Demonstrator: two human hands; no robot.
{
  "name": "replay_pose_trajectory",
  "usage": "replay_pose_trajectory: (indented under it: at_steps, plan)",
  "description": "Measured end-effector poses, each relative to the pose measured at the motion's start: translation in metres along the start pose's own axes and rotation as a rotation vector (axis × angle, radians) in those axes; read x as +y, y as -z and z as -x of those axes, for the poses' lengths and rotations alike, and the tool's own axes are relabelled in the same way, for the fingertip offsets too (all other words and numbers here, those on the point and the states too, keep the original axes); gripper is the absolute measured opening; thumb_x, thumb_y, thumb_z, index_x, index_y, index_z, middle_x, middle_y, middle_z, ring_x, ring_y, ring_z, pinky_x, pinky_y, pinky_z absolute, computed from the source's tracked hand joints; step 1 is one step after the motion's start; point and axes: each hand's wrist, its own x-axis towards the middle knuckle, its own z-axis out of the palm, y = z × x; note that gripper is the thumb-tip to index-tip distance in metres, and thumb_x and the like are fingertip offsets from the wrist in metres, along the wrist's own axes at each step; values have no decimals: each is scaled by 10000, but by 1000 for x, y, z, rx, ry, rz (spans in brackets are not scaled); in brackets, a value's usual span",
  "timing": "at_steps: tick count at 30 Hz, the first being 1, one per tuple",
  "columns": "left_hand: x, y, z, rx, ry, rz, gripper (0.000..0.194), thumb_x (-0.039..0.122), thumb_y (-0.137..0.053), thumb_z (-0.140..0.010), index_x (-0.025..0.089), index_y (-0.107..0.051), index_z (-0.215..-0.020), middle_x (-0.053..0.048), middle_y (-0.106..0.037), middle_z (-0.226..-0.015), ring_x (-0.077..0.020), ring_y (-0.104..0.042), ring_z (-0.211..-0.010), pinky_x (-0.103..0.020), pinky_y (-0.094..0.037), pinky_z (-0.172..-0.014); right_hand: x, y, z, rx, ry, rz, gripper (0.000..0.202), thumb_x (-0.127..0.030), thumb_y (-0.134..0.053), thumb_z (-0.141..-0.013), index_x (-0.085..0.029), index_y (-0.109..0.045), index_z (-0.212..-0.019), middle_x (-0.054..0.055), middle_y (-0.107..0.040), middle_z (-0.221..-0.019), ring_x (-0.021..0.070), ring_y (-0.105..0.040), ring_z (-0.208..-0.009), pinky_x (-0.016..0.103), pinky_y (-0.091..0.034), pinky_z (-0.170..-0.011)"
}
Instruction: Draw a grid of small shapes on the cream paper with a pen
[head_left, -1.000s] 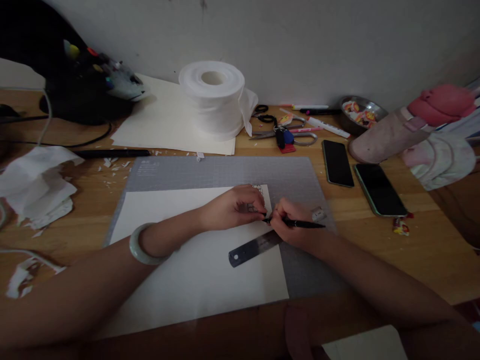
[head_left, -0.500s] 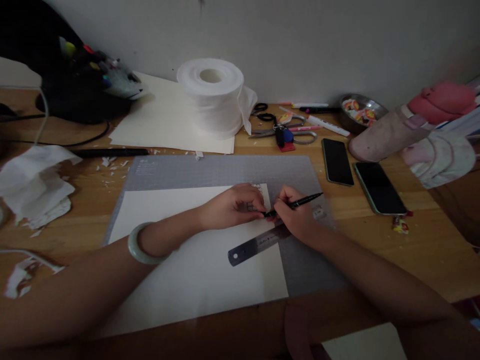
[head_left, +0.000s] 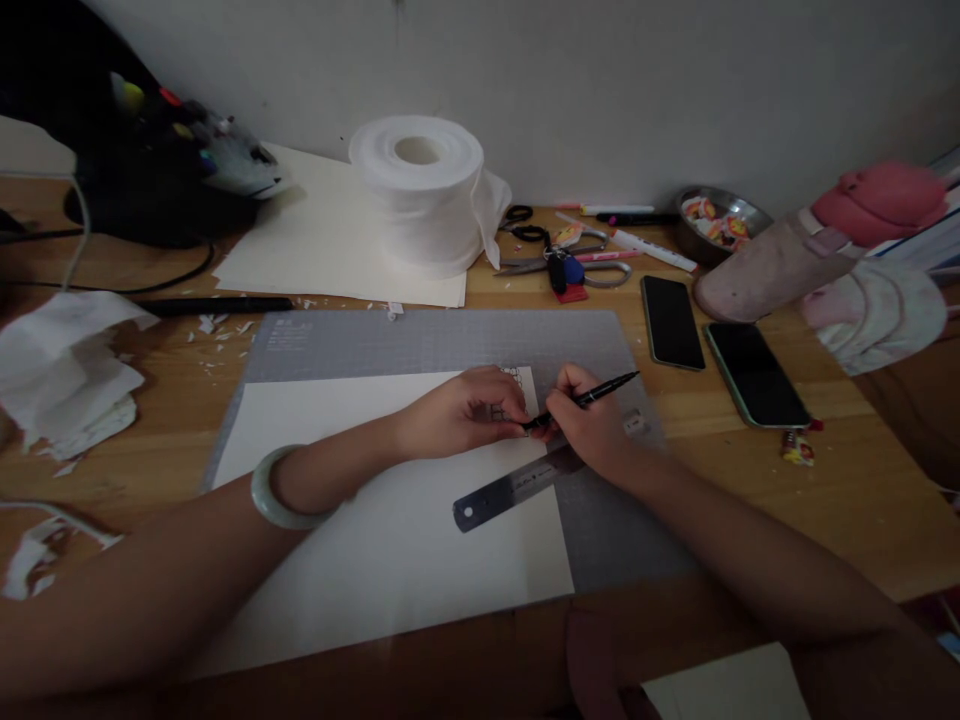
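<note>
My right hand (head_left: pixel 592 430) is closed round a slim black pen (head_left: pixel 596 392), its back end pointing up and right. The pen's other end reaches the fingertips of my left hand (head_left: pixel 469 412), which are pinched together; whatever they hold is hidden. Both hands are above the right part of a white sheet of paper (head_left: pixel 360 560), which bears a small black line drawing (head_left: pixel 511 376) partly covered by my left hand. Below the hands a metal ruler (head_left: pixel 499 492) lies aslant across the sheet's right edge. A grey cutting mat (head_left: pixel 442 340) lies under the paper.
Behind the mat stand a white tissue roll (head_left: pixel 420 215) and scissors (head_left: pixel 525 266) with keys and pens. Two phones (head_left: pixel 673 322), a pink-lidded bottle (head_left: pixel 795 255) and a metal bowl (head_left: pixel 697 245) of wrapped sweets are at right. Crumpled tissue (head_left: pixel 67 370) and paper scraps lie left.
The pen is tilted slightly steeper in my right hand. My left hand keeps its pinch at the pen's end, and the whole view has shifted slightly.
</note>
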Motion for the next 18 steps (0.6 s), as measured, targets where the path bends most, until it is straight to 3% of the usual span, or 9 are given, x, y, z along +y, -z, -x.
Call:
replay_pose_trajectory:
  at_steps: [6, 18]
  plan:
    - [2, 2, -1, 15, -9, -37, 92, 230, -662, -806, 159, -658, -748, -45, -646, -826, -136, -581, -795, -288, -441, -775, 1, 0, -4, 10, 30, -58, 201, -204, -476, -674, -220, -317, -551, -97, -362, -419, 67, -448, -339, 174, -323, -331]
    - [2, 2, -4, 35, 37, -84, 167, 321, -666, -803, 172, -667, -729, -5, -633, -680, -120, -566, -665, -305, -407, -740, -5, 0, -26, -180, 82, 106, 163, -195, -462, -673, -213, -367, -541, -84, -356, -410, 79, -357, -413, 215, -260, -414]
